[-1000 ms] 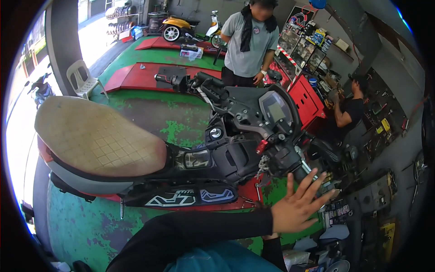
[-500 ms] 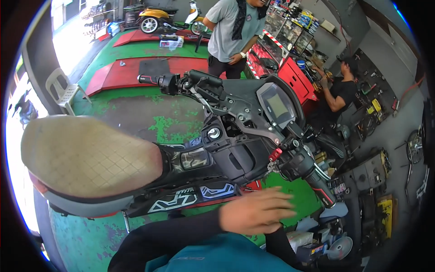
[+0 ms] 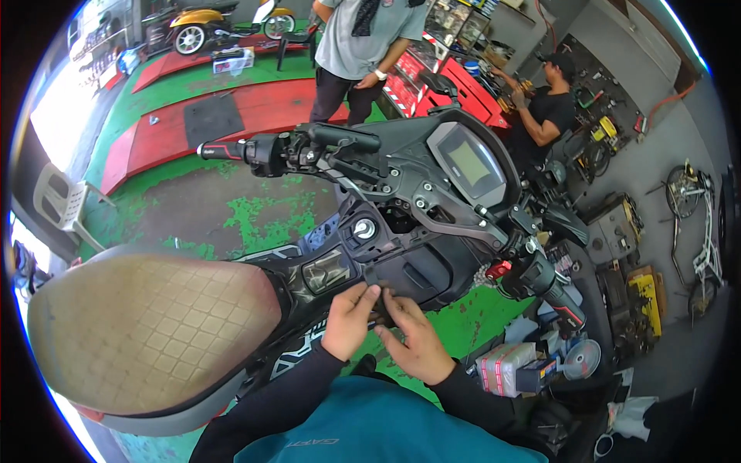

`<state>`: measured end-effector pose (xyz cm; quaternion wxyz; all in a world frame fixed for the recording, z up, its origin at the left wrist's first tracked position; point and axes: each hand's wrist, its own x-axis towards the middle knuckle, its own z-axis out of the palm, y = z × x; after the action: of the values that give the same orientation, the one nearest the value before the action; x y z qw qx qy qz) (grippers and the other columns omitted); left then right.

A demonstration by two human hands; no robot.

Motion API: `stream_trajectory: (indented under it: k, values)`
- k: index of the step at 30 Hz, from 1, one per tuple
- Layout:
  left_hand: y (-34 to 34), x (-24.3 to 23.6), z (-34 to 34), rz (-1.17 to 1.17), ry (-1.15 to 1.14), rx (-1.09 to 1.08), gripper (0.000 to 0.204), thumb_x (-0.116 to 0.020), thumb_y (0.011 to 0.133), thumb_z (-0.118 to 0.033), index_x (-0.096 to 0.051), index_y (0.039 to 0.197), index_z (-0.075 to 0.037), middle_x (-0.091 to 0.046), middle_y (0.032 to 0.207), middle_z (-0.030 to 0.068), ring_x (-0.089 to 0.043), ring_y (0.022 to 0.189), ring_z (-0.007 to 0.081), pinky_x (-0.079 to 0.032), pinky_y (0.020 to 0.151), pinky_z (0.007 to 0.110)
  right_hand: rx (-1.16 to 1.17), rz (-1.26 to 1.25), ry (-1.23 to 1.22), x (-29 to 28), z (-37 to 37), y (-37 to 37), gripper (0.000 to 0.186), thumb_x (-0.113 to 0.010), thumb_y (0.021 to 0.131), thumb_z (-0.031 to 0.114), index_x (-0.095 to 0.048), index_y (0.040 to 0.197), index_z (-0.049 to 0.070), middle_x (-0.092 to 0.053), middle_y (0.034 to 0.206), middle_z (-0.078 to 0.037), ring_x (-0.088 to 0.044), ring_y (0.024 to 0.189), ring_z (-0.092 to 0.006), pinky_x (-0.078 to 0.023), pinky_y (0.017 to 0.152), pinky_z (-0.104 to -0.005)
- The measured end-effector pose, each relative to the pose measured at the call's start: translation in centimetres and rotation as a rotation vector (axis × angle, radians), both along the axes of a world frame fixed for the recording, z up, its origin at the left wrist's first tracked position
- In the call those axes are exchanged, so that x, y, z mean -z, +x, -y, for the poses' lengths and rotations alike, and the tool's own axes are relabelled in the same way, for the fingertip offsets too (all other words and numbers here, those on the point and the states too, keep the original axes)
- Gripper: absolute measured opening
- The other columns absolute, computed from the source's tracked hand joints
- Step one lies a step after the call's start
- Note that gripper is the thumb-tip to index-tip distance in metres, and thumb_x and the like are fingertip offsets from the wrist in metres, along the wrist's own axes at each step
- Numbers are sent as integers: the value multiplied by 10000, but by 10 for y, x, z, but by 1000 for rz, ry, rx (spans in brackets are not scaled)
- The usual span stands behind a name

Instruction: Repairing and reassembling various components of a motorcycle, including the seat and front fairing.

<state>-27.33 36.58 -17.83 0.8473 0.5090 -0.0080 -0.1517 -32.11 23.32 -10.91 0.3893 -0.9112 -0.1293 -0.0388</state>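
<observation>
Both hands meet at the near side of the scooter's dark centre panel (image 3: 401, 278), below the ignition key switch (image 3: 363, 229). My left hand (image 3: 347, 322) is closed in a pinch, thumb and forefinger tips together at the panel's edge. My right hand (image 3: 417, 343) faces it, fingers bent around a small dark piece that I cannot make out. What the left fingertips hold, if anything, is hidden. The handlebar (image 3: 432, 204) has bare dark metal and bolts showing. Beyond it sits the display (image 3: 467, 166), and the tan quilted seat (image 3: 154, 332) lies to the left.
A person in a grey shirt (image 3: 367, 35) stands across the scooter. Another in black (image 3: 544, 108) works by a red cabinet (image 3: 467, 89). Red ramps (image 3: 270, 116) and a white chair (image 3: 65, 201) are at left. Boxes (image 3: 505, 369) and a fan (image 3: 581, 359) stand at right.
My left hand, stretched out over the near right side before, has come left to the panel and pinched. My right hand, mostly hidden earlier, now shows beside it. The view has shifted.
</observation>
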Motion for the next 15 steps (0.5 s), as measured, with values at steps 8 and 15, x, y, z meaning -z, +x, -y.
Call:
stream_trajectory:
  k: [8,15]
  values:
    - [33,0,-36,66,148,319,224,-531,970,-114,-571,1137,30,-632,835,58,-610,758,108,-500,661,260,299,53,104,21,53,-34,266,-650,890,122,-648,1103,-37,-679,900,-139,-661,783,-230,-516,718,-313]
    - [51,8,-25,364,153,177,181,-451,991,-98,-547,1078,28,-636,799,99,-635,742,163,-520,685,295,633,56,575,58,140,-16,279,-646,913,138,-613,1156,5,-655,971,-54,-614,857,-148,-482,753,-282]
